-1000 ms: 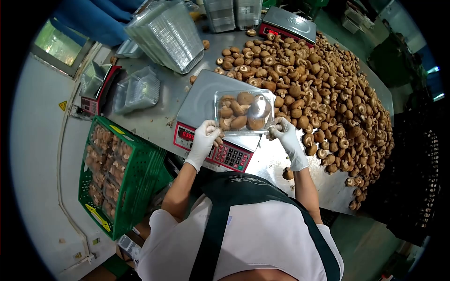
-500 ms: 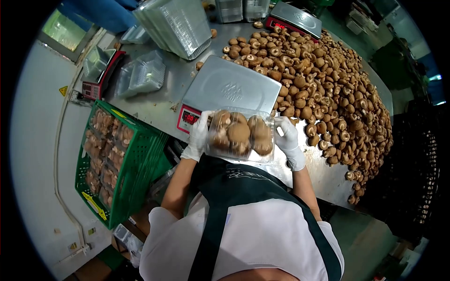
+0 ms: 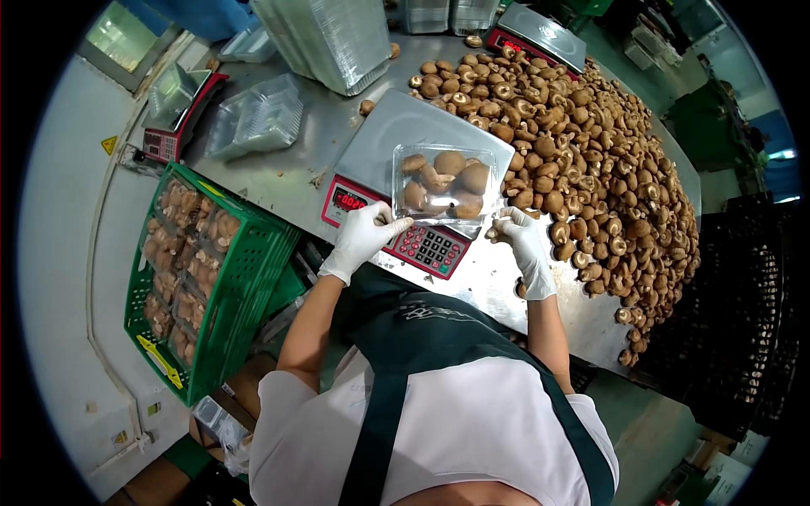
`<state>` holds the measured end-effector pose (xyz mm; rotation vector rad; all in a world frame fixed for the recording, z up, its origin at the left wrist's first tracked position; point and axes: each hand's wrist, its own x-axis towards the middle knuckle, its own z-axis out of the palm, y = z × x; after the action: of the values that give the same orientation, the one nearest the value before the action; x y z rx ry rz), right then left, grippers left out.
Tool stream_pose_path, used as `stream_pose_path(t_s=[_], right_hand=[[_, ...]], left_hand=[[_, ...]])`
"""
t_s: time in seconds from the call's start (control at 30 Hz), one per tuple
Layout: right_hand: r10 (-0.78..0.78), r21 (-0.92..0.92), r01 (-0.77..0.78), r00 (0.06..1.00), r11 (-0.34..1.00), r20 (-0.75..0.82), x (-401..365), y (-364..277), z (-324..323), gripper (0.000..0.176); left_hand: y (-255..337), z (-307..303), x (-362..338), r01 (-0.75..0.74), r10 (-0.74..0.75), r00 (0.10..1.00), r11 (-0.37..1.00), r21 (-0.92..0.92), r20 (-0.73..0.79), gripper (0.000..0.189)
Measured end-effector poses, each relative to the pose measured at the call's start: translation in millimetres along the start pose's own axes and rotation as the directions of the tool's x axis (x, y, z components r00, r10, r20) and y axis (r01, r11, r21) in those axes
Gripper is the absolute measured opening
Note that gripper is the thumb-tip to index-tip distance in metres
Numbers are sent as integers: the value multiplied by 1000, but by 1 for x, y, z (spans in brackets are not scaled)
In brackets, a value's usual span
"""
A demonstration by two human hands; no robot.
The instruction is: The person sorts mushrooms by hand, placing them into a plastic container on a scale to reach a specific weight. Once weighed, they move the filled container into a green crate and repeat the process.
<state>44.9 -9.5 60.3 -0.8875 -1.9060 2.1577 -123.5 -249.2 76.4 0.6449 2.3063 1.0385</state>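
Observation:
A clear plastic box of brown mushrooms (image 3: 445, 183) is over the steel plate of a red scale (image 3: 371, 139), whose red display is lit. My left hand (image 3: 363, 240), in a white glove, has its thumb and fingers pinched at the box's near left corner. Near the box's right front corner is my right hand (image 3: 525, 249), also gloved, its fingers closed around a small mushroom (image 3: 504, 221). To the right spreads a large heap of loose mushrooms (image 3: 591, 160).
At the left stands a green crate (image 3: 245, 278) of packed mushroom boxes. Stacked clear trays (image 3: 325, 42) and more trays (image 3: 257, 118) lie behind the scale. Other scales stand at the back left (image 3: 160, 143) and back right (image 3: 540, 38).
The box has moved forward from near my apron to over the scale, uncovering the keypad. My right hand has left the box's side and now has a mushroom in its fingers.

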Motion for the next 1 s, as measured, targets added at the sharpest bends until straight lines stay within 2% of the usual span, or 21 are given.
stream_pose_path(t_s=[0.03,0.07,0.1,0.13,0.17,0.23,0.27,0.33,0.37,0.43,0.47,0.53,0.6,0.77,0.8,0.83,0.87,0.9,0.93,0.97,1.0], right_hand=[[34,76,-33,999,997,-17,0,-2,0,8],[27,69,-24,999,997,-37,-1,-4,0,10],[25,70,-22,999,997,-43,-2,-6,1,10],[20,17,-20,999,1000,-40,-3,-8,1,12],[15,-37,-17,999,999,-37,-4,-10,1,14],[9,-34,-11,998,999,-56,-3,-9,5,19],[-36,-33,34,996,999,-79,-1,-6,7,21],[-70,-25,67,987,997,-146,5,-4,15,26],[-105,-38,100,976,994,-189,8,-1,20,25],[-111,78,136,958,988,-265,16,7,24,23],[-83,134,131,945,982,-316,19,10,24,20],[-57,202,134,936,970,-349,24,10,25,20],[-25,303,149,926,941,-377,28,9,26,19],[-86,110,152,885,982,-458,40,11,26,16],[-150,-20,160,864,987,-481,42,16,25,14],[-214,-147,161,841,976,-496,44,24,25,13],[-196,-105,167,856,980,-479,45,31,22,14],[-203,-106,173,852,979,-483,41,24,20,14],[-146,-86,120,889,989,-435,34,13,20,15],[-87,-71,64,920,995,-382,29,2,17,16],[-68,-215,-10,934,977,-351,27,-7,11,24]], left_hand=[[14,-5,-2,18,-16,998,999,42,-67,35],[11,-7,4,-140,157,971,985,103,-180,35],[7,-10,14,-286,328,903,941,181,-278,37],[9,-16,22,-371,419,858,905,207,-296,47],[15,-22,29,-425,486,829,869,254,-277,55],[28,-31,48,-530,572,812,806,264,-114,73],[31,-29,59,-536,577,809,803,262,-112,73],[35,-19,81,-629,618,773,715,305,142,90],[38,-13,88,-620,561,781,745,245,273,101],[47,-6,91,-605,527,796,686,404,299,102],[50,-4,91,-616,535,788,677,404,305,102],[54,1,82,-574,530,803,566,592,272,101],[56,2,81,-575,535,802,569,588,267,99],[65,3,82,-558,561,803,591,583,200,82],[65,1,84,-573,622,772,592,566,132,71],[64,-6,93,-578,612,785,674,459,91,58],[61,-19,107,-585,579,809,779,228,99,54],[57,-31,120,-548,546,829,836,-17,119,51],[63,-43,121,-393,412,893,910,-129,182,47],[71,-54,118,-319,403,877,896,-307,263,43],[70,-57,122,-307,406,867,892,-331,288,43]])
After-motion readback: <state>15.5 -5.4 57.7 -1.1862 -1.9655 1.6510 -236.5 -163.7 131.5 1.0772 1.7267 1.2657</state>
